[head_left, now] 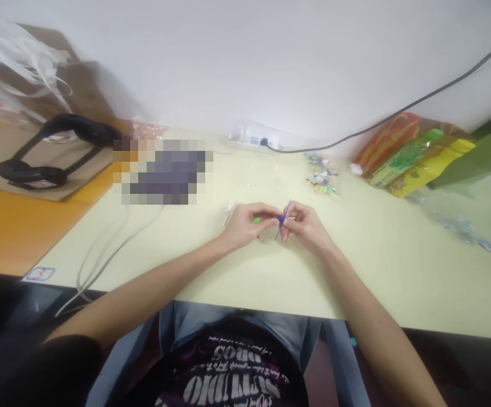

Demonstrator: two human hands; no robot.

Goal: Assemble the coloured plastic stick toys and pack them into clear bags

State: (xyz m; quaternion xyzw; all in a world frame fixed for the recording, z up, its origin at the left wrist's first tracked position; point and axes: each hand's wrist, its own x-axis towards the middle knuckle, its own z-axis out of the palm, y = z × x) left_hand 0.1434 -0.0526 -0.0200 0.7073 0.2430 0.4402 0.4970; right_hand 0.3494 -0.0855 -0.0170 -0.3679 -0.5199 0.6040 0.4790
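Over the middle of the table, my two hands meet at a small blue plastic piece [281, 219] with a thin, slanted blue bar. My left hand [248, 223] is closed, its thumb and fingertips at the left side of the piece. A bit of green [257, 220] and a speck of red show within its grasp, too small to name. Pinched from the other side, the bar is between the thumb and fingers of my right hand [305, 225]. On the table just beyond my left hand lies a small white piece [229, 211].
Small bagged parts [322, 176] lie behind my right hand. A green-capped bottle [410, 155] and yellow bottle [432, 169] lean at right, near crumpled clear plastic [461, 226]. A power strip [254, 135] is by the wall. Left are a blurred dark object [169, 172] and cables [113, 257].
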